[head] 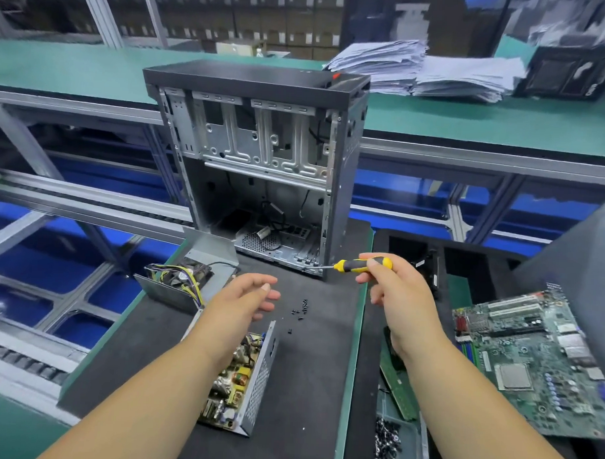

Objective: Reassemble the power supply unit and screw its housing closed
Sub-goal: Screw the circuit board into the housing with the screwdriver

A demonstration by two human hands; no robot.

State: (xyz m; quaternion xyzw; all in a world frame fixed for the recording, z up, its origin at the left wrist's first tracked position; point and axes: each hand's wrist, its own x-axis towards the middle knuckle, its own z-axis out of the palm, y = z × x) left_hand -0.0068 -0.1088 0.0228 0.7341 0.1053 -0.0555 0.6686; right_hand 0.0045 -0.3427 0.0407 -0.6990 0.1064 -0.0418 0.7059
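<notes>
The open power supply base lies on the black mat, its circuit board with coils and capacitors exposed and partly hidden under my left forearm. Its other housing half, with the fan and a bundle of coloured wires, sits farther back on the left. Several small black screws are scattered on the mat between them. My left hand hovers with relaxed fingers just left of the screws, holding nothing. My right hand grips a yellow and black screwdriver, whose tip points left toward the computer case.
An empty upright computer case stands at the back of the mat. A green motherboard lies to the right, with memory sticks and a tray of screws near my right forearm. Paper stacks sit on the far bench.
</notes>
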